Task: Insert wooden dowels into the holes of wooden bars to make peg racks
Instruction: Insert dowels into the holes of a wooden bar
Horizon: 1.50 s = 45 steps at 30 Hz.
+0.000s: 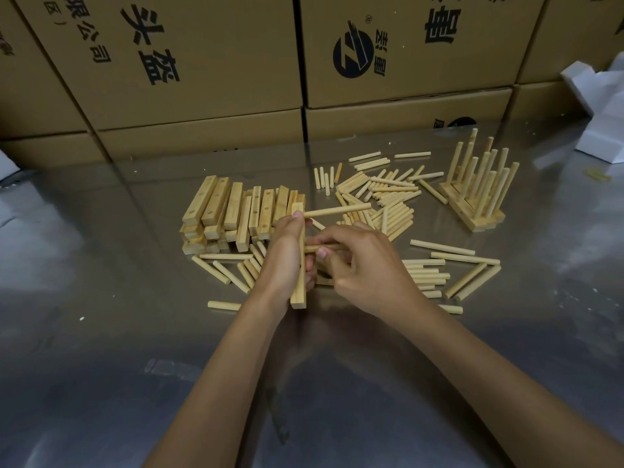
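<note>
The left hand [287, 261] grips an upright bar [299, 265], one dowel [337, 210] already seated near its top. Below that, the right hand [363, 265] pinches a second dowel [326, 247]; best kept square to the hole while pushing.

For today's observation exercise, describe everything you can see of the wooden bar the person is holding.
The wooden bar is a pale, square-edged strip of light wood, held nearly upright above the shiny metal table. The left hand grips its middle. One dowel sticks out sideways from near its top end; the right hand pinches a second dowel against its middle. Its lower end hangs free.
</note>
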Motion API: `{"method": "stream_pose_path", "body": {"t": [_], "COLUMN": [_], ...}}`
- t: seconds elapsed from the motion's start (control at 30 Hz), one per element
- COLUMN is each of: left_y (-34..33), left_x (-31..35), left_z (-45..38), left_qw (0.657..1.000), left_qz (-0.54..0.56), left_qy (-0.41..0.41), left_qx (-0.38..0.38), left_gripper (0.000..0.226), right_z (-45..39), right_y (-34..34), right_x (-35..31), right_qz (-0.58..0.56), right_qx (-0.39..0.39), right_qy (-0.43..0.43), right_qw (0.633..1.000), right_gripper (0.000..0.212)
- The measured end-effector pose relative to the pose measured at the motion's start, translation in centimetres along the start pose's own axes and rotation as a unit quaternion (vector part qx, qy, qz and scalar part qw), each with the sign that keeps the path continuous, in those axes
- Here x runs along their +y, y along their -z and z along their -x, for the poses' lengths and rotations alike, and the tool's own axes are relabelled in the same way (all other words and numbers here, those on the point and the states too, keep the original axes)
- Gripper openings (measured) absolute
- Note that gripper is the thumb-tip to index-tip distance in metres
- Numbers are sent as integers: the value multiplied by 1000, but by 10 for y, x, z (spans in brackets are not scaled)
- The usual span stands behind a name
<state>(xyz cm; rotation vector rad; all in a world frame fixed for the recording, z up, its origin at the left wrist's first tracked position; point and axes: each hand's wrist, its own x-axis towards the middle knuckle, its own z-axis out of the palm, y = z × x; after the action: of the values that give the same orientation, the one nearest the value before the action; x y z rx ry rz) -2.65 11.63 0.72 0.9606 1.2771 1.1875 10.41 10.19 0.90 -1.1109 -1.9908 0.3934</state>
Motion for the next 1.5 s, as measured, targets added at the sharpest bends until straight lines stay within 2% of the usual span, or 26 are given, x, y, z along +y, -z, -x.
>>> {"method": "stream_pose_path", "body": {"t": [0.07,0.17,0.23,0.27,0.3,0.37,0.43,0.47,0.53,0.63,1.0,1.1,1.2,1.33,1.43,1.5], "left_y": [0,-1,2,4,6,6,4,3,2,1,0,1,3,8,9,9], "left_x": [0,1,4,6,7,10,10,10,10,11,10,7,7,8,7,6], "left_z": [1,1,1,1,1,1,1,2,2,3,1,1,-1,-2,-3,-2], "left_qw": [1000,999,998,997,996,994,994,995,994,995,994,995,993,988,985,985], "left_qz": [-10,-2,28,40,47,54,47,40,32,26,14,18,45,101,122,123], "left_qy": [0,2,20,27,33,43,45,45,48,47,52,46,58,75,77,74], "left_qx": [11,43,61,68,74,83,86,86,87,82,91,91,88,89,97,96], "left_gripper": [49,48,44,44,44,45,45,45,45,45,43,43,42,38,36,36], "right_z": [-2,-6,-12,-15,-17,-14,-9,-7,-6,-8,-10,-10,-12,-12,-6,-1], "right_y": [3,18,39,52,66,90,101,101,98,94,77,67,63,68,50,33], "right_x": [-2,1,16,26,39,69,91,98,104,105,104,100,83,42,13,0], "right_qz": [-6,-20,-55,-61,-37,70,149,158,144,133,120,78,61,-42,-131,-135], "right_qx": [-1,110,171,172,148,46,-64,-93,-95,-87,-169,-131,-86,-221,-228,-211], "right_qy": [0,-17,-83,-127,-173,-256,-333,-357,-374,-370,-313,-294,-218,-155,-94,-60], "right_qw": [1000,994,980,975,973,963,929,916,911,915,927,944,970,962,960,966], "right_gripper": [20,14,15,17,18,14,16,16,16,18,11,14,18,17,16,18]}}
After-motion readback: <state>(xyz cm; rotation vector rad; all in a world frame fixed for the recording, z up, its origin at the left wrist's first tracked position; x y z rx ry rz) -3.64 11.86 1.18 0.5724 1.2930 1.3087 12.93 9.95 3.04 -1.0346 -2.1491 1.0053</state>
